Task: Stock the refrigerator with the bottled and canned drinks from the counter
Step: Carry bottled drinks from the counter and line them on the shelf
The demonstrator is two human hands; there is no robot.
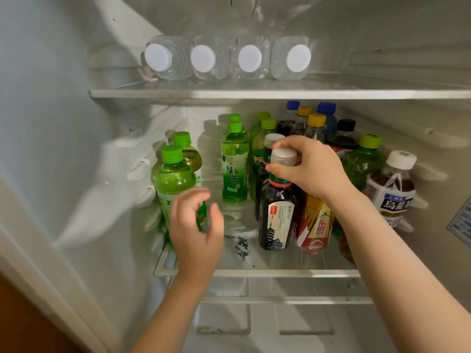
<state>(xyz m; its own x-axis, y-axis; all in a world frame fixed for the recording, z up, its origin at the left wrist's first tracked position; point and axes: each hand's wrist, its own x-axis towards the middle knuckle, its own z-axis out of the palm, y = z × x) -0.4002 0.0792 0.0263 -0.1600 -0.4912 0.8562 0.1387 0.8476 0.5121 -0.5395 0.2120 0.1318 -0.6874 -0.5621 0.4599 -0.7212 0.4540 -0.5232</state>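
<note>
My right hand (305, 166) is gripping the dark tea bottle (276, 215) below its cap; my left hand (196, 225) is hovering loosely spread before a green bottle (173, 179).

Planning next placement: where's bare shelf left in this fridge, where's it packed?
Free: middle shelf front centre, between the left green bottles and the dark tea bottle the right hand grips; upper shelf right of the water bottles. Crowded: middle shelf's right and back.

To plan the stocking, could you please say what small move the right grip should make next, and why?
Probably release the dark tea bottle: the right grip pinches its neck below the cap, yet it seems to stand upright on the shelf.
</note>
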